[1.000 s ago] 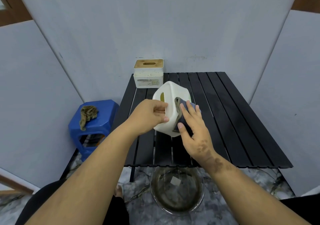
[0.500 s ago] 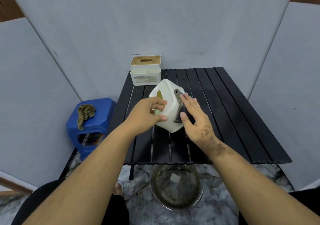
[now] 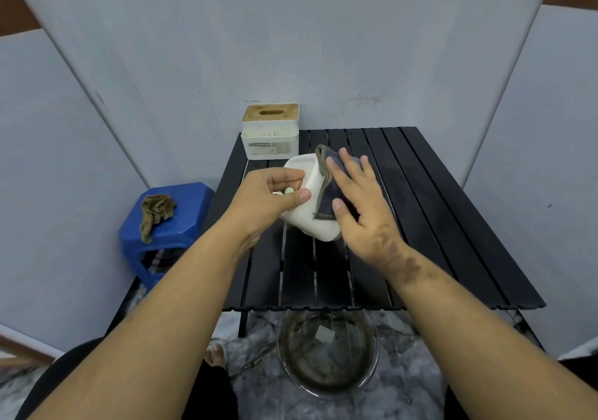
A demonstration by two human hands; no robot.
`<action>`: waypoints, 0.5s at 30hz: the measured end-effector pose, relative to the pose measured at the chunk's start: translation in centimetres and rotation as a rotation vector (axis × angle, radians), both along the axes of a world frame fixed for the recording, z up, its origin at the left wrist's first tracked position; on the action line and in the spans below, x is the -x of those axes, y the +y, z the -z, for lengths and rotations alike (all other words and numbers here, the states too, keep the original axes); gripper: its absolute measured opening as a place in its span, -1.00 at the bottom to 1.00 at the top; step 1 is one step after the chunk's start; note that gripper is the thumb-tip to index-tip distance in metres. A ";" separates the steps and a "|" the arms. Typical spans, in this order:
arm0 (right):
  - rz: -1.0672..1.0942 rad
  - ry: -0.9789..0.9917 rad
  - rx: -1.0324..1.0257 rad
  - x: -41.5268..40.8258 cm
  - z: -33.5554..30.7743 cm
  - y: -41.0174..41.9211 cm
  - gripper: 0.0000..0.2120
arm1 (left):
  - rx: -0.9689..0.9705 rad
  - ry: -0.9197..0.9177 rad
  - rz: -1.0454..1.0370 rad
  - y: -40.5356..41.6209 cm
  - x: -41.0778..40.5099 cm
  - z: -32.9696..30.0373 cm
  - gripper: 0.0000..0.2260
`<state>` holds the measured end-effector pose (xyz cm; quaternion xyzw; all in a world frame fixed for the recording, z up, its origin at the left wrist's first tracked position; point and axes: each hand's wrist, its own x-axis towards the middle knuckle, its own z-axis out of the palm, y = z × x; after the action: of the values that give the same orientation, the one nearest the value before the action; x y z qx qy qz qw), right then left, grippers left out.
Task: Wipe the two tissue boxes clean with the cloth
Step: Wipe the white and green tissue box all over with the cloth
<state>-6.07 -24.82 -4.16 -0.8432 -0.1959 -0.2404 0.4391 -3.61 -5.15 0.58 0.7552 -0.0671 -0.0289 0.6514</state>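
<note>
head view: second tissue box behind; blue stool left.

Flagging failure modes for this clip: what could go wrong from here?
1. The left hand grips the white tissue box tilted above the black slatted table; the right hand pressing the cloth could push it loose.
2. The second tissue box sits at the table's far edge; a wide stroke might knock it off.

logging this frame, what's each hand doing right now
Left hand: grips the white tissue box.
Right hand: open, fingers flat, pressing the cloth on it.
</note>
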 end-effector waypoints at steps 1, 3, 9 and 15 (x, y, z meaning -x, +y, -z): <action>-0.008 0.035 -0.027 -0.2 -0.6 -0.1 -0.42 | 0.018 0.007 0.022 0.3 -0.2 0.0 -0.63; -0.012 0.104 -0.081 -0.3 -1.2 -0.1 -0.43 | 0.019 0.013 0.079 0.9 -0.4 0.0 -0.50; -0.033 0.191 -0.133 -0.3 -1.6 -0.4 -0.41 | -0.024 0.003 0.162 1.2 -0.3 0.3 -0.40; 0.057 0.072 -0.029 1.7 0.4 1.9 -0.41 | 0.103 -0.013 0.079 -0.4 0.3 0.6 -0.40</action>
<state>-7.74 -22.92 -4.60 -0.8502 -0.1524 -0.2251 0.4509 -3.90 -5.53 -0.02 0.7177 -0.1024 -0.0462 0.6873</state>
